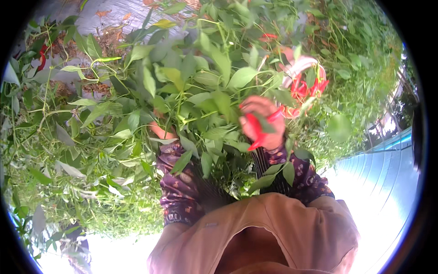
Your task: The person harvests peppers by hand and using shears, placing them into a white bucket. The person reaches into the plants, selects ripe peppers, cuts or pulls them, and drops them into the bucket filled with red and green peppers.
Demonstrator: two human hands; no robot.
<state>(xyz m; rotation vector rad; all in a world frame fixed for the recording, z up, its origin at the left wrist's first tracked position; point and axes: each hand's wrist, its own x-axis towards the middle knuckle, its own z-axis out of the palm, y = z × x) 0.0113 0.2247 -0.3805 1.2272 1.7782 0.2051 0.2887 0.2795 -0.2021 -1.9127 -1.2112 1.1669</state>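
My right hand (273,137) is closed around red chili peppers (256,129), with a green leaf showing across them. To its left stands a leafy pepper plant (205,91) with broad green leaves. My left hand (162,131) reaches into the foliage on the plant's near left side; leaves cover most of its fingers, and what it touches is hidden. Beyond my right hand, a pale pinkish container (301,67) holds several red chili peppers (303,89), partly behind leaves.
A light green pepper (107,59) hangs at upper left, and a red one (42,58) farther left. Grey ground sheeting (123,16) with dry leaves lies at the far side. Dense plants spread on both sides. A pale blue-white sheet (383,178) curves along the right.
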